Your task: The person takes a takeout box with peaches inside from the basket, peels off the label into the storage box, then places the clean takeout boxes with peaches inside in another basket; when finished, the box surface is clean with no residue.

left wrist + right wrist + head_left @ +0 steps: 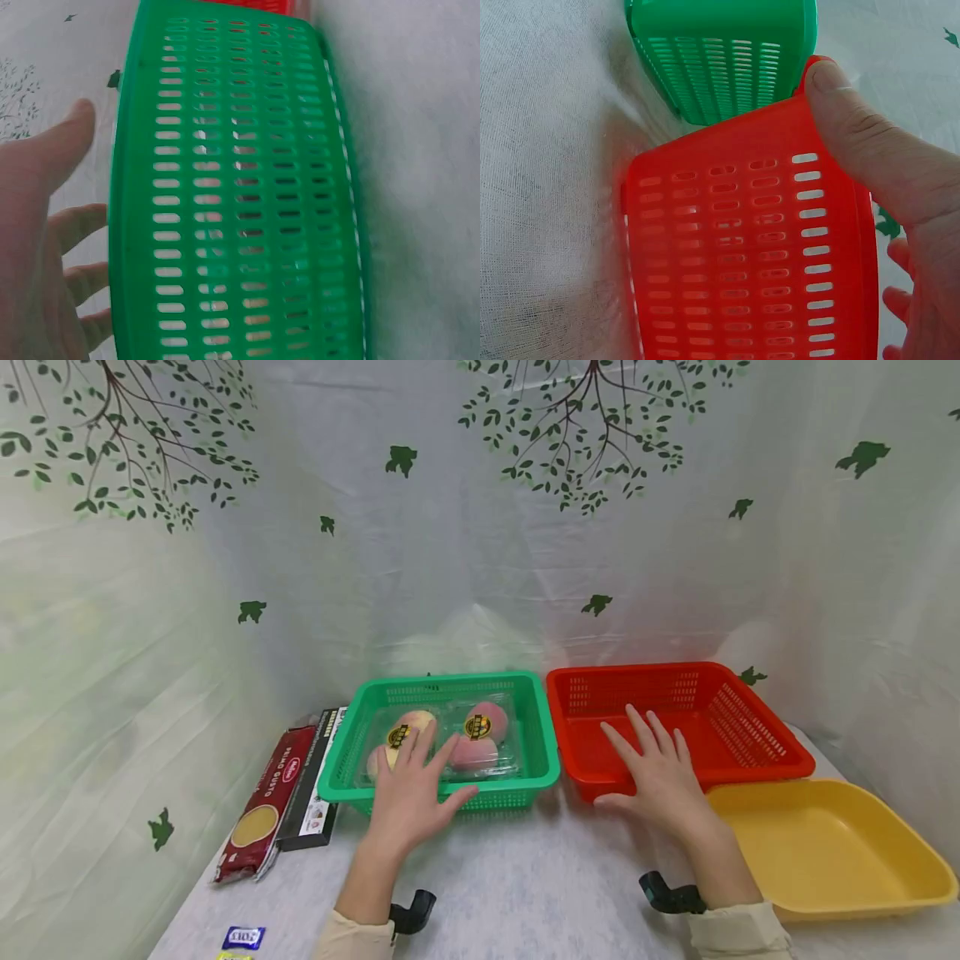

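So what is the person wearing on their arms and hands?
Both hands are bare: no gloves, rings or watches show. The left hand and the right hand come out of light cream-coloured long sleeves that end at the wrists. Under each wrist sits a small black curved mount, strapped on just ahead of the cuff.

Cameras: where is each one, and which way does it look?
Head: worn on the head, looking forward and down at the green basket, red basket, left hand and right hand.
Left wrist: beside the green basket's slotted wall; fingers show.
Right wrist: beside the red basket's wall; thumb shows.
Both wrist views share the green basket.
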`<action>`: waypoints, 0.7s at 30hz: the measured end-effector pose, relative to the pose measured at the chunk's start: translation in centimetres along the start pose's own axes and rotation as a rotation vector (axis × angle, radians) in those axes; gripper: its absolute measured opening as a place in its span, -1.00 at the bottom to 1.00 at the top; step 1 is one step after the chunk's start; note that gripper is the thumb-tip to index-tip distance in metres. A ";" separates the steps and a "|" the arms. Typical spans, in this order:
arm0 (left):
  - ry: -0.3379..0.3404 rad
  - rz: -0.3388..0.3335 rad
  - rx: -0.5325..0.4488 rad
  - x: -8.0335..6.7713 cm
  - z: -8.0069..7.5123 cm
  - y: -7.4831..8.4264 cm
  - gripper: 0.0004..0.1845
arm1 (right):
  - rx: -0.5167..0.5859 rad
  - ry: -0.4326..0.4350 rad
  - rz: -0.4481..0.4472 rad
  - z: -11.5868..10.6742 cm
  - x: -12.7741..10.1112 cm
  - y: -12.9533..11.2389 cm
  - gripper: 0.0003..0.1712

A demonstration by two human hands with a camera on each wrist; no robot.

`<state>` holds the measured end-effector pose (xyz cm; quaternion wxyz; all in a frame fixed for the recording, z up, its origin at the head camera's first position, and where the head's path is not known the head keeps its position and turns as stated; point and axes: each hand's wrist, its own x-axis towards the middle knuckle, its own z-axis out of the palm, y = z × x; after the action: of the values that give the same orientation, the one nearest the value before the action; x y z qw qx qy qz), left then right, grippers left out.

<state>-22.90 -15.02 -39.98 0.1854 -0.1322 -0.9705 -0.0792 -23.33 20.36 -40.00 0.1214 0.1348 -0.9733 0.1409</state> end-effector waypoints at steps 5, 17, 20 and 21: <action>-0.002 -0.016 -0.026 0.0 0.1 -0.8 -0.18 | 0.012 0.017 -0.023 0.4 0.2 -0.3 0.31; 0.144 -0.146 -0.173 -0.6 -0.2 -3.8 -0.32 | 0.270 0.091 -0.085 1.0 1.4 -3.5 0.12; 0.157 -0.205 -0.200 -0.7 -0.2 -4.5 -0.35 | 0.417 0.097 -0.123 0.9 2.3 -4.7 0.02; 0.161 -0.225 -0.207 -0.7 -0.2 -4.8 -0.35 | 0.470 0.094 -0.133 0.9 2.6 -5.1 -0.01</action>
<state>-23.59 -19.78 -40.60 0.2378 -0.0343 -0.9479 -0.2092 -24.40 14.75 -38.89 0.1409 0.2165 -0.8961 0.3610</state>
